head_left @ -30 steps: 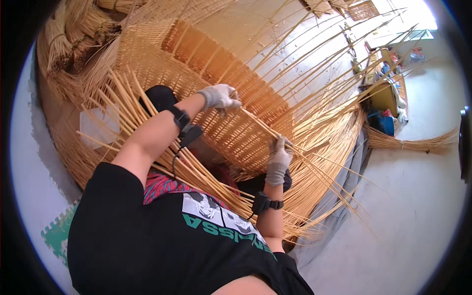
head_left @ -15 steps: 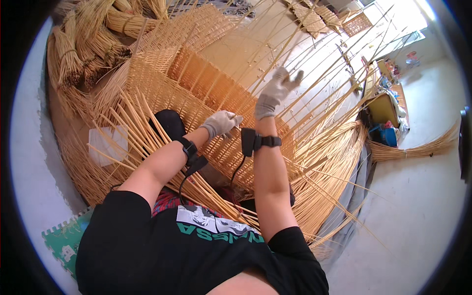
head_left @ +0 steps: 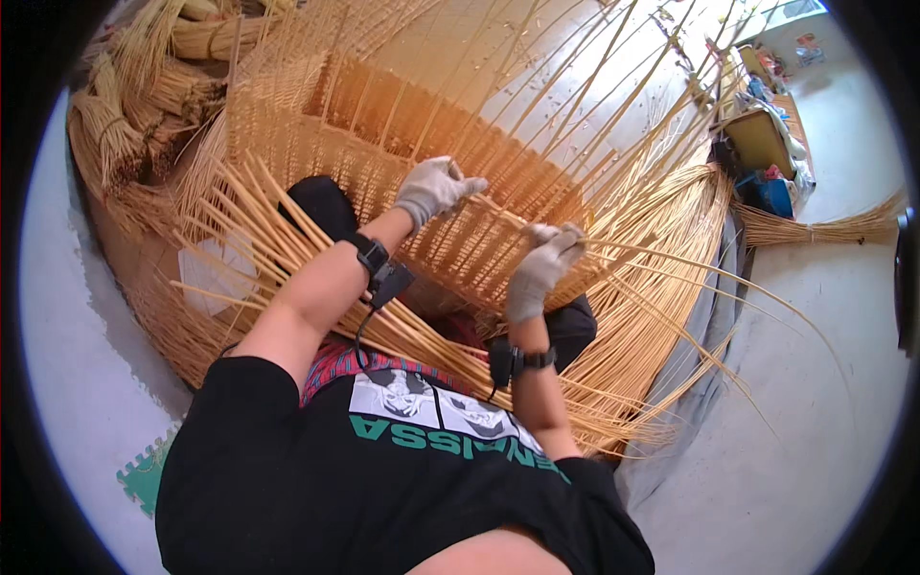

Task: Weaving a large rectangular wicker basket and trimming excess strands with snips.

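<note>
A large woven wicker basket (head_left: pixel 455 254) stands in front of me, its uprights sticking up past the rim. Both my hands wear pale knit gloves and work along its near rim. My left hand (head_left: pixel 439 189) is closed at the rim, pinching a thin wicker rod. To its right, my right hand (head_left: pixel 544 268) is closed round the same wicker rod (head_left: pixel 661 251), whose loose end runs out rightward and curves down. Fingers partly hide the rod where it meets the weave.
Cut wicker rods (head_left: pixel 264 216) lie across my lap, and a big spread of rods (head_left: pixel 661 316) lies to the right. Tied wicker bundles (head_left: pixel 105 134) are piled at the far left. Another bundle (head_left: pixel 824 225) rests on the floor near a blue container (head_left: pixel 778 196).
My right hand, raised and spread before, has come down to the near rim and closed on the rod. My left hand has moved slightly up and right. The whole view has shifted.
</note>
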Demonstrator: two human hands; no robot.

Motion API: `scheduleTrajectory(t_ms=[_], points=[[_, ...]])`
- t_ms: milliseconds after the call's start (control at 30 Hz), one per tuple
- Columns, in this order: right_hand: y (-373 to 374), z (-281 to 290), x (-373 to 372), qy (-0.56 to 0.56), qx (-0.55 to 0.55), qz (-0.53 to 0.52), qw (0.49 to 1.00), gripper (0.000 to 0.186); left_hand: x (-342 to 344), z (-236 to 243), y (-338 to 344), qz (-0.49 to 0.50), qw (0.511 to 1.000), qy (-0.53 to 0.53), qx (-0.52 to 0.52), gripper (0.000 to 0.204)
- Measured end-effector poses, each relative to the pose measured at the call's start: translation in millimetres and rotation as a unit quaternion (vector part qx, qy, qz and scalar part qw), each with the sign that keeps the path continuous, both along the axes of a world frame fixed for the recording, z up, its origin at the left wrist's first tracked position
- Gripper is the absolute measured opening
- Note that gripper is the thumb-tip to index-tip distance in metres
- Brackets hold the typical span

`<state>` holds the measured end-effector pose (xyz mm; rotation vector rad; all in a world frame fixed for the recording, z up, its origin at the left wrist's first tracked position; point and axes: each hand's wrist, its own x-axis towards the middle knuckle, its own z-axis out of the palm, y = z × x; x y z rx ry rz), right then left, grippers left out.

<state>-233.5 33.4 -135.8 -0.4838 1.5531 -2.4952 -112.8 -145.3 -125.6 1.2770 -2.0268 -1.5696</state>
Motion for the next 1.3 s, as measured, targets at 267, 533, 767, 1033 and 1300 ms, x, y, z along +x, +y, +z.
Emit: scheduleTrajectory(t_ms=[267, 533, 767, 1033, 1300], points=[[45.6, 27.2, -54.0, -0.079, 0.124, 0.031, 0.989, 0.024, -11.4, 14.3, 11.3, 0.192, 0.932, 0.162, -0.26, 0.042], [-7.5, 54.6, -86.5, 0.14, 0.232, 0.086, 0.959, 0.056, -49.9, -3.9, 36.9, -0.164, 0.985, 0.006, 0.054, 0.042], [-27.4, 50.7, -116.0, 0.191, 0.104, 0.124, 0.968, 0.078, -50.9, 3.6, 40.7, -0.109, 0.985, -0.001, 0.132, 0.042], [70.4, -16.2, -64.9, -0.028, 0.053, -0.051, 0.997, 0.022, -75.9, 26.3, 37.4, -0.094, 0.978, -0.099, -0.157, 0.067], [110.8, 36.8, -100.6, -0.035, 0.106, -0.077, 0.991, 0.017, -85.3, 42.1, 55.9, 0.122, 0.958, 0.163, -0.201, 0.053]])
